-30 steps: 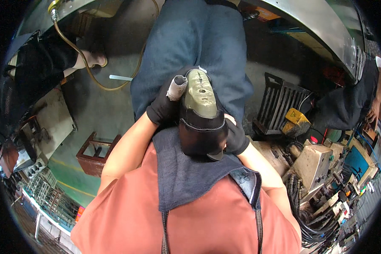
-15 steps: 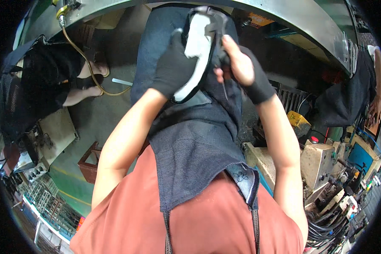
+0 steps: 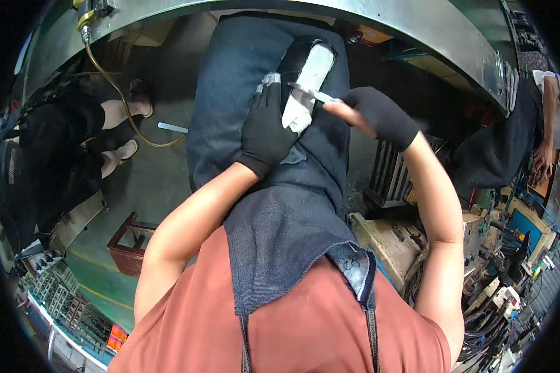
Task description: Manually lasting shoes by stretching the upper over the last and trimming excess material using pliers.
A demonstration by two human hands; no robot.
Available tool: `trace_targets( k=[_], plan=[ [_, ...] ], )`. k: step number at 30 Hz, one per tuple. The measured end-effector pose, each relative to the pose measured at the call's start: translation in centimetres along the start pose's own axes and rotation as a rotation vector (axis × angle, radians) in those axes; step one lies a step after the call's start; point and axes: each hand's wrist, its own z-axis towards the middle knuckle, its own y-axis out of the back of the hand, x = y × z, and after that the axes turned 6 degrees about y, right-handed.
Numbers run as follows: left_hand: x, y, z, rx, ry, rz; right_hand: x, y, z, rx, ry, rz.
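Across my lap lies a shoe [image 3: 318,65], its long white underside facing up and dark material around the edge. My left hand [image 3: 269,127], in a black glove with pale tape on some fingertips, is closed round the shoe's near side. A crumpled white part sits by the left thumb. My right hand [image 3: 370,115], in a black fingerless glove, grips a slim metal hand tool [image 3: 317,95]. The tool's tip lies over the white underside, pointing left; whether it touches is unclear. Its exact kind cannot be made out. The right fingers are partly blurred.
Beyond my knees runs a curved metal bench edge [image 3: 230,7]. A hose [image 3: 113,71] hangs at the left, near another person's feet [image 3: 121,155]. A brown crate [image 3: 126,248] stands on the floor at left. Machinery [image 3: 479,267] with cables fills the right, near another person's hand [image 3: 543,163].
The shoe has come down from a raised, tilted position onto my lap, its white underside now up. My right hand has moved right and slightly down, the tool now pointing left across the underside.
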Motion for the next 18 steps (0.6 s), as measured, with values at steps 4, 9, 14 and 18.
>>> trace_targets(
  k=[4, 9, 14, 18],
  plan=[
    [1.1, -0.4, 0.9, 0.046, -0.102, 0.006, -4.7, -4.9, 1.6, -0.304, 0.192, -0.074],
    [1.0, -0.4, 5.4, 0.146, 0.385, -0.448, -5.0, -3.9, 2.1, -0.206, 0.19, 0.194],
    [-1.8, -0.8, 5.1, -0.002, -0.054, 0.135, -5.8, -0.7, -0.3, 0.325, -0.147, 0.91],
    [-2.0, -0.5, 5.9, 0.015, 0.023, 0.015, -1.7, 5.7, 0.0, 0.288, 0.0, 0.281]
  ],
)
